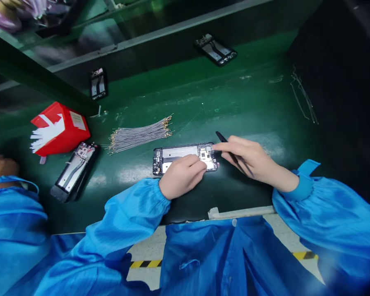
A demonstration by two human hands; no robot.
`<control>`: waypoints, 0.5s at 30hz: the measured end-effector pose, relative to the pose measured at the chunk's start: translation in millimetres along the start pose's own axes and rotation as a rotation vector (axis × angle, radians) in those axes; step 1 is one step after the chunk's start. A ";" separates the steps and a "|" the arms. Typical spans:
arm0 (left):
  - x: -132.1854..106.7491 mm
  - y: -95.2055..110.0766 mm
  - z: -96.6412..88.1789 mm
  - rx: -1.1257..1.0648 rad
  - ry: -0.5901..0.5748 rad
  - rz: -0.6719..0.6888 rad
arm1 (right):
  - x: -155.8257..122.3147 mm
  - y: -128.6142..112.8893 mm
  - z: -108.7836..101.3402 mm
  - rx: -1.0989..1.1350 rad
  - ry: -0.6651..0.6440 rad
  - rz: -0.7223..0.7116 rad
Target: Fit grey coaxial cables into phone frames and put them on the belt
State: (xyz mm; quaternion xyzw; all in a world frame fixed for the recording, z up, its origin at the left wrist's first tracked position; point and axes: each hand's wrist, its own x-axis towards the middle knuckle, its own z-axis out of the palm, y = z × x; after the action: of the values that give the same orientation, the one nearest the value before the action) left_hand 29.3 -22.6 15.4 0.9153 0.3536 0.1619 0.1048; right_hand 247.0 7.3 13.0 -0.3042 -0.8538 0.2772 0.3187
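Observation:
An opened phone (179, 152) lies flat on the green bench in front of me, its metal frame and circuit board exposed. My left hand (183, 176) rests over its near edge, fingers curled and closed against it; the fingertips are partly hidden. My right hand (245, 155) is at the board end, with the index fingertip touching the phone there. Held across that hand is a slim black tool, apparently tweezers (222, 137), slanting under the fingers. Just beyond the phone, to the left, lies a bundle of thin grey cables (138, 135) with gold-coloured ends.
A red box (75, 125) with white paper strips stands at left, beside stacked opened phones (74, 170). Two more opened phones (98, 84) lie at the back. Loose thin wires (305, 98) are at far right. A co-worker's hand (1, 166) rests at the left edge.

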 end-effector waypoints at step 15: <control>1.4 -2.0 6.7 -0.126 0.035 -0.092 | 20.5 5.1 9.7 -0.223 -0.308 -0.031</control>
State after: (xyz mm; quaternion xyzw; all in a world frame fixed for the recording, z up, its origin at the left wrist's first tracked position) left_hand 31.6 -20.7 8.9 0.8867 0.3861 0.1948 0.1636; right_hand 229.3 22.2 11.0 -0.2782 -0.9226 0.2193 0.1529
